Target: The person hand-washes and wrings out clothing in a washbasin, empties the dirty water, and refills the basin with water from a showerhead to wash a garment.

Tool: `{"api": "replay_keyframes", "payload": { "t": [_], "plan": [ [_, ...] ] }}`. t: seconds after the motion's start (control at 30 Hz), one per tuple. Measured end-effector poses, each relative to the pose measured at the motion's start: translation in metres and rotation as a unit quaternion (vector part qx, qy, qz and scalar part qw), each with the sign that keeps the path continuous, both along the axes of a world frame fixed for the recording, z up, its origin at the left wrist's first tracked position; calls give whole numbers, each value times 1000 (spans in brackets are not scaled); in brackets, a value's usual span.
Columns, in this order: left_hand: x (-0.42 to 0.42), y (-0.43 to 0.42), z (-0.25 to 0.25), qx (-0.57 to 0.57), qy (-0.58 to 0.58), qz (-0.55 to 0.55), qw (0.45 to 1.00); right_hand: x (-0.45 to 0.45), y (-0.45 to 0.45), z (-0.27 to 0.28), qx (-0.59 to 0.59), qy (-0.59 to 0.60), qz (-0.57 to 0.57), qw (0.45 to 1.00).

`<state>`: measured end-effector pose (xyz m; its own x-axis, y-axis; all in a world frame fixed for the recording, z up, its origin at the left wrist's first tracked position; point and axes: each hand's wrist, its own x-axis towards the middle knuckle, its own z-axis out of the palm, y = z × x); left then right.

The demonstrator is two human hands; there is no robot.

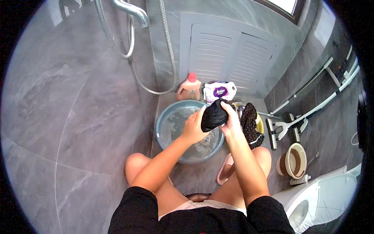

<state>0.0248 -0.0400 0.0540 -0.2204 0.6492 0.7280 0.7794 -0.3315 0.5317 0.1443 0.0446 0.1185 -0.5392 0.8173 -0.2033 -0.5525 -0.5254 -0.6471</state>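
A bunched black cloth (214, 116) is held between both hands above the right part of a blue-grey basin (159, 130). My left hand (194, 126) grips the cloth's left end. My right hand (231, 121) is wrapped round its right side. Cloudy, sudsy water (173, 126) fills the basin. Just right of the basin, a black cloth with light dots (249, 123) hangs over a yellow basin (260, 124). Whether the held cloth is a garment, I cannot tell.
A pink detergent bottle (189, 89) and a white-and-purple pack (220, 92) stand behind the basin. Shower hoses (165, 46) hang above. Squeegee-type mops (280, 128), a bin (296, 160) and a toilet (315, 199) line the right side. A pink slipper (223, 171) is near the basin.
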Motion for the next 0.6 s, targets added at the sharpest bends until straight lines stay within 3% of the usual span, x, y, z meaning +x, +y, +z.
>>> {"api": "replay_keyframes", "payload": {
  "t": [0.07, 0.2, 0.33, 0.4, 0.47, 0.53, 0.6],
  "plan": [
    [0, -1, 3, -119, -79, -50, 988, -2, -4, 5, 46, -31, -22, 998],
    [0, 1, -7, -180, -162, -45, 969, -10, -7, 15, 134, -63, 4, 989],
    [-1, 3, -6, -185, -203, -52, 960, -18, 6, 12, 197, -101, 41, 974],
    [-3, 7, -10, -160, -194, -41, 967, -24, 10, 18, 357, -195, 48, 912],
    [-4, 7, -8, -157, -193, -34, 968, -25, 11, 27, 353, -201, 74, 911],
    [-2, 3, 0, -182, -148, 43, 971, -25, 8, 36, 342, -155, 98, 921],
    [-6, 1, 6, -208, -148, 39, 966, -20, 27, 29, 332, -208, 160, 906]
  ]
}}
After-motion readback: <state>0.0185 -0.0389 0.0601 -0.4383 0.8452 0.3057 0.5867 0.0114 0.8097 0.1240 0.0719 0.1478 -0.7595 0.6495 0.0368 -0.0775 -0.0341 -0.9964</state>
